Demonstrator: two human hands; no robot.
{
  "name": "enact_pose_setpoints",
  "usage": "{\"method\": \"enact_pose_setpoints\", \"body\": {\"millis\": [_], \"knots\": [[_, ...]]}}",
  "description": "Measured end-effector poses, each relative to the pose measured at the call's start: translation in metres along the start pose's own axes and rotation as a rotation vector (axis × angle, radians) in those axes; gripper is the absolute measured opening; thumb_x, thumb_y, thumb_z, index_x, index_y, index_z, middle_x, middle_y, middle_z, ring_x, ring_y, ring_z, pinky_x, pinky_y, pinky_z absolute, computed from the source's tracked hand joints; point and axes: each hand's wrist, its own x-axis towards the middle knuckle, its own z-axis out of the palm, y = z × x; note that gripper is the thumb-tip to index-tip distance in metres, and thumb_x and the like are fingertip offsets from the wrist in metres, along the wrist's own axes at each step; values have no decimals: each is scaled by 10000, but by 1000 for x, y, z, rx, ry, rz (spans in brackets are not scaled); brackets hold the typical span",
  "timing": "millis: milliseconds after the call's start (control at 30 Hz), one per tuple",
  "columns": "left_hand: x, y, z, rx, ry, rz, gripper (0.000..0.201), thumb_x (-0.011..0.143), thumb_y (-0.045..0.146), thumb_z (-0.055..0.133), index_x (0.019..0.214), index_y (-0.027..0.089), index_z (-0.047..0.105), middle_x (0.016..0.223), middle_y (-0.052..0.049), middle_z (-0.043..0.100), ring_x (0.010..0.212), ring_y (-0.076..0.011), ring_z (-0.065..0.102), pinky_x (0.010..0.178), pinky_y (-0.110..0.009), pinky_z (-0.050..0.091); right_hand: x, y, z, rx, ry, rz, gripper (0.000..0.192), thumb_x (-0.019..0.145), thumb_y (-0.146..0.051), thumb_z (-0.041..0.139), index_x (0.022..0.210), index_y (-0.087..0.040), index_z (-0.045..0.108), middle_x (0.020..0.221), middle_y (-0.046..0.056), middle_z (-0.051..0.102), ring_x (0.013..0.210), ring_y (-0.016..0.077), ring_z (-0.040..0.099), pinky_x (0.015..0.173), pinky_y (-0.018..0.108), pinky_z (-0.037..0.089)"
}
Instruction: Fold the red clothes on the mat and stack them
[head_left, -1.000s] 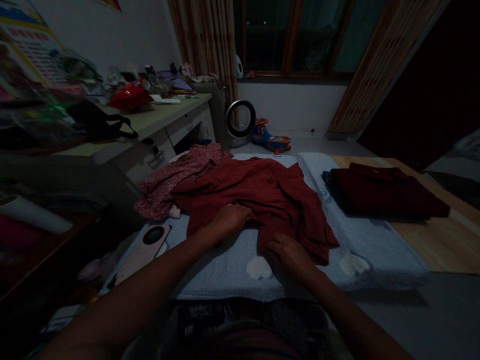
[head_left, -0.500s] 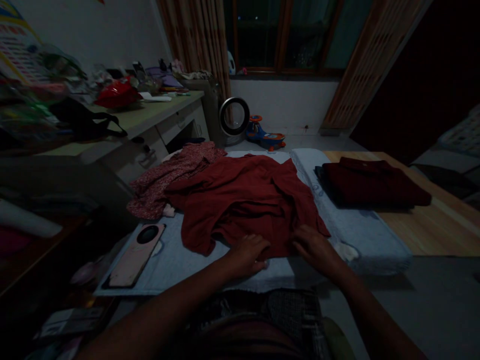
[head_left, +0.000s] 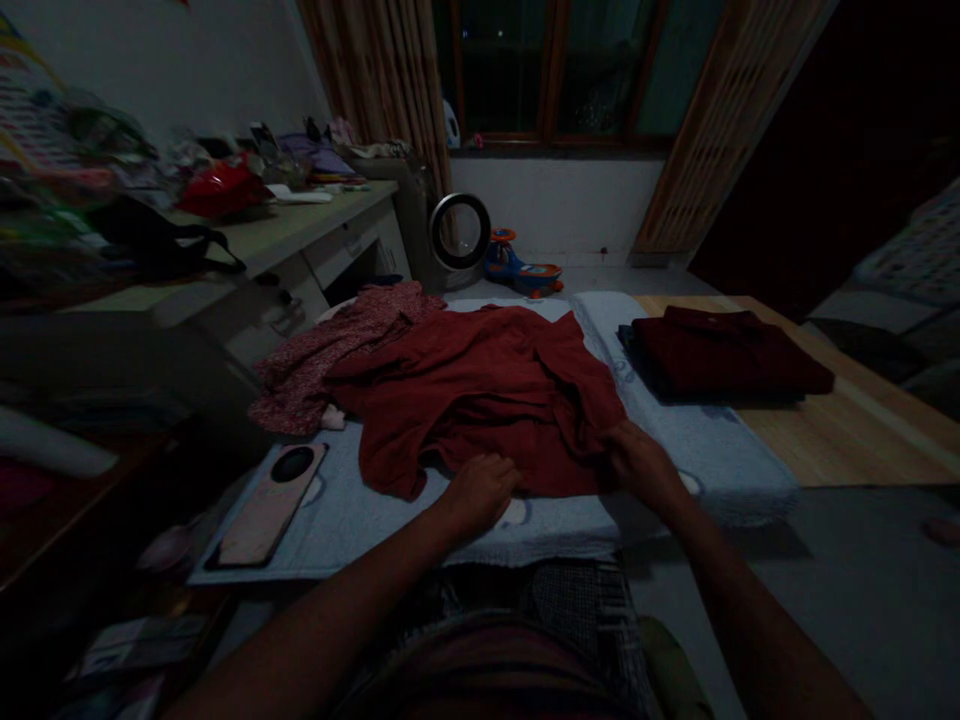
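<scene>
A rumpled dark red garment (head_left: 480, 395) lies spread on a pale blue towel-covered pad (head_left: 375, 520) in front of me. My left hand (head_left: 480, 490) pinches the garment's near hem around the middle. At the hem's right corner my right hand (head_left: 641, 462) grips the cloth. A patterned reddish garment (head_left: 330, 345) lies partly under the red one at its left.
A folded dark red garment (head_left: 724, 350) sits on the pad's right part beside a wooden board (head_left: 840, 430). A phone-like flat object (head_left: 266, 505) lies at the pad's left. A cluttered desk (head_left: 247, 245) stands to the left; a ring fan (head_left: 459, 232) and toy car (head_left: 521, 272) are on the floor.
Both hands slid from the garment's middle to its near hem, then spread apart, the right hand reaching the right corner. My view shifted left and down a little.
</scene>
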Motion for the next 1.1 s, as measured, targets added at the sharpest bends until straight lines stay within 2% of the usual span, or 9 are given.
{"method": "enact_pose_setpoints", "body": {"millis": [100,167,333,433,567,667,767,933,1100], "knots": [[-2,1,-6,-10,20,-16,170,811,163,546,974,184,591,969,-64,635,908,-220,567,814,-353,444,-3,12,-26,-18,231,78,302,756,-133,466,1017,-183,610,937,68,601,874,207,576,793,324,460],[-3,3,-9,-26,19,-15,152,795,162,544,938,184,591,946,-61,639,892,-217,575,802,-347,449,-9,19,-40,-104,285,179,327,758,-166,484,1064,-175,599,921,71,591,830,211,568,751,325,452],[-3,11,-9,-74,-51,-34,191,759,142,530,935,181,592,957,-66,642,897,-222,586,795,-344,461,-23,16,-49,-474,15,308,427,788,-141,474,1205,-156,563,975,137,581,832,254,543,683,343,410],[-4,15,-10,-87,-37,-42,223,756,192,572,979,188,583,1022,-75,618,954,-236,563,820,-357,455,-25,-8,-45,-597,50,284,496,799,-169,510,1295,-175,503,1148,182,558,957,316,518,746,404,408],[-6,20,-10,-64,6,15,276,782,295,627,1037,204,571,1071,-72,599,999,-247,538,845,-373,440,-18,-44,-26,-557,125,85,573,777,-186,584,1338,-213,471,1391,164,438,1224,361,382,968,495,321],[-8,23,0,-26,41,93,154,852,239,566,999,196,578,1051,-65,621,988,-233,555,843,-365,436,-9,-56,0,-437,-5,-150,476,831,-137,524,1291,-257,527,1380,97,491,1255,293,379,1038,450,261],[-11,23,14,-14,97,106,129,896,148,488,979,186,579,1006,-55,653,935,-207,587,811,-340,446,2,-51,15,-354,-185,-203,351,880,-143,477,1196,-222,608,1207,92,603,1086,230,504,935,354,336],[-18,22,21,-114,140,66,195,896,152,499,1072,189,576,1054,-61,678,948,-201,625,814,-329,473,13,-20,-18,-477,-298,-42,221,890,-216,493,885,-206,714,958,98,660,927,238,559,790,346,343],[-38,19,2,-282,254,89,358,903,278,534,1253,207,504,1236,-96,625,1129,-215,577,998,-405,416,9,8,-59,-673,-384,217,281,839,-91,430,878,-142,704,905,154,694,894,257,618,838,414,341]]}}
